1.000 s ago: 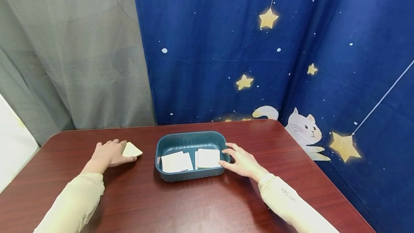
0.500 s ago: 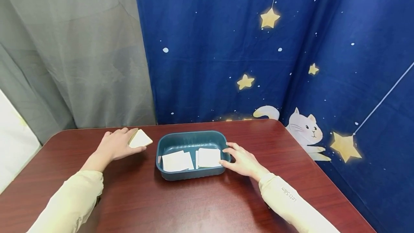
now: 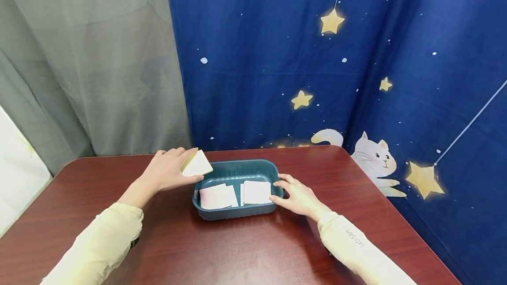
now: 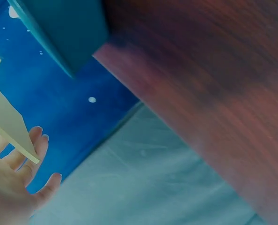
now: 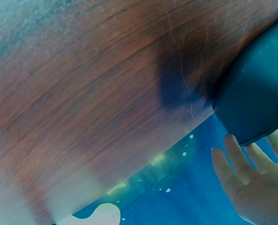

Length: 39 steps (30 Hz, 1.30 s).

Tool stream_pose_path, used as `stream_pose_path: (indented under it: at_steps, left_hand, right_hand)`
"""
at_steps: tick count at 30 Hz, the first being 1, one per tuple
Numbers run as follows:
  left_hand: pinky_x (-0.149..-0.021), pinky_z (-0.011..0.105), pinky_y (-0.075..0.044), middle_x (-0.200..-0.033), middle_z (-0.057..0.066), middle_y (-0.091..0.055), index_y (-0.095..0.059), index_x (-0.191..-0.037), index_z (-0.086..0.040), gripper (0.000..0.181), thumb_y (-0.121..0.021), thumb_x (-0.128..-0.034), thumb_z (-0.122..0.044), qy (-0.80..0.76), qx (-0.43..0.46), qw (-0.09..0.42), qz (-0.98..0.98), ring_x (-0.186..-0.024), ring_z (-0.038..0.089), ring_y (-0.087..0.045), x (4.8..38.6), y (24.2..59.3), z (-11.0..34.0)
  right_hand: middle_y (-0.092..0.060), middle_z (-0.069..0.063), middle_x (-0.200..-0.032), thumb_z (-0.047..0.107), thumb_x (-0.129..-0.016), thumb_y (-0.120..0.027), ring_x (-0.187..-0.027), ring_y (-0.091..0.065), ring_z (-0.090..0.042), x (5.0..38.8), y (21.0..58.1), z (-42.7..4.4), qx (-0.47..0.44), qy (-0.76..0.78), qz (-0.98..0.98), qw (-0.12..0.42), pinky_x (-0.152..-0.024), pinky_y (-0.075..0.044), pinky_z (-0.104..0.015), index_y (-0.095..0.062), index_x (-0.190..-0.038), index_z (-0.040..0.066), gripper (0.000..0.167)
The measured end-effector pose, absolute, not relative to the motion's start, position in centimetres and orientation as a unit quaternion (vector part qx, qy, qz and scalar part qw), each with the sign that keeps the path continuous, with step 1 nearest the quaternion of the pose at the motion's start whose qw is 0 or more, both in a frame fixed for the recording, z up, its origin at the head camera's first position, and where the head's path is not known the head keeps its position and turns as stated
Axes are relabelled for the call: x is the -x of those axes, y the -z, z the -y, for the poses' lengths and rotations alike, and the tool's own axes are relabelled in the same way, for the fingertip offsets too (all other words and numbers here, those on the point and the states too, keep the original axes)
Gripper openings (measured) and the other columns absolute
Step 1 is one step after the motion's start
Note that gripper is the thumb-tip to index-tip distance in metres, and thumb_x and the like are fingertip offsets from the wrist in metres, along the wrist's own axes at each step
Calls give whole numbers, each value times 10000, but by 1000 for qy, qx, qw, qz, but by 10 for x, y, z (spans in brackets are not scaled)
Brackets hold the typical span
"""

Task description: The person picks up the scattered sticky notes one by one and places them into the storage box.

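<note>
My left hand pinches a pale cream note pad, tilted and held over the left end of a dark teal plastic bin. In the left wrist view the pad shows its flat face and thin edge, with the fingers behind it. Two groups of white paper squares lie inside the bin: a left pile and a right pile. At the bin's right end, my right hand rests its fingers and thumb on the rim. The right wrist view has those fingers spread and fairly straight beside the bin wall.
The bin stands on a reddish-brown wooden table, near its far edge. Behind the table hang a grey curtain and a blue star-patterned curtain. Bare tabletop lies in front of the bin.
My left hand has lifted the note pad off the table at left and carried it rightward to the bin's left end. The right hand has stayed on the rim.
</note>
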<state>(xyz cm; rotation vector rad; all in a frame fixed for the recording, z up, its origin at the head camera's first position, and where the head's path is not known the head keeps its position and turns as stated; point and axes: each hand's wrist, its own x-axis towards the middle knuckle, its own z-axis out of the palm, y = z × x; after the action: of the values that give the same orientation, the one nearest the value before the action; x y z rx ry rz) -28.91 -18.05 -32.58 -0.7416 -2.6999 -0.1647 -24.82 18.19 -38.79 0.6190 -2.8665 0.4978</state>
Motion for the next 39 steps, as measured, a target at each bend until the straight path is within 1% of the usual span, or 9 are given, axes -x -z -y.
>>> stream_pose_path:
  at_steps: [8, 14, 18, 22, 29, 36, 39]
  left_hand:
    - [-724, 461, -353, -1026, 81, -548, -456, -1285, -115, 848, -512, -676, -701, 52, 278, 157, 946, -864, 218, -502, 286, 317, 163]
    - [-721, 448, -358, -1009, 69, -560, -462, -1284, -117, 817, -557, -677, -655, 47, 294, 165, 940, -864, 215, -509, 281, 313, 151]
    - [-723, 440, -358, -1010, 62, -561, -459, -1289, -124, 811, -554, -681, -652, 45, 302, 163, 938, -864, 212, -511, 280, 312, 145]
    - [-725, 432, -354, -1009, 51, -559, -455, -1293, -138, 806, -555, -681, -652, 44, 307, 157, 938, -865, 206, -510, 279, 315, 140]
    - [-735, 434, -340, -1074, 51, -554, -455, -1296, -146, 815, -537, -678, -673, 37, 322, 146, 935, -919, 207, -507, 281, 323, 134]
    - [-748, 439, -334, -1036, 38, -564, -471, -1282, -144, 793, -541, -684, -660, 34, 336, 145, 930, -919, 174, -504, 282, 333, 127]
    - [-738, 426, -335, -1033, 36, -559, -464, -1287, -148, 796, -545, -681, -658, 30, 339, 135, 930, -913, 168, -501, 284, 338, 123]
  right_hand:
    - [-402, -18, -1305, 568, -773, -543, -1133, -425, -210, 249, 388, -183, -205, -168, 961, 79, -809, -393, -472, -596, -1143, 162, 552]
    - [-393, -4, -1313, 588, -772, -525, -1141, -417, -193, 250, 390, -183, -203, -167, 962, 75, -820, -389, -464, -588, -1159, 164, 578]
    - [-395, -2, -1311, 590, -771, -524, -1139, -418, -190, 250, 391, -184, -204, -168, 962, 76, -818, -390, -464, -587, -1160, 165, 579]
    - [-396, 3, -1309, 595, -769, -521, -1133, -423, -188, 250, 392, -184, -203, -167, 962, 79, -810, -394, -465, -589, -1156, 169, 579]
    - [-394, 4, -1312, 594, -770, -521, -1136, -421, -187, 250, 392, -184, -203, -166, 962, 78, -813, -394, -465, -588, -1156, 172, 576]
    - [-397, -5, -1310, 571, -774, -538, -1133, -424, -199, 250, 391, -184, -203, -169, 961, 80, -811, -393, -467, -590, -1154, 170, 555]
    - [-395, -9, -1313, 568, -774, -540, -1134, -423, -203, 249, 391, -184, -204, -173, 960, 78, -819, -389, -470, -590, -1155, 165, 556]
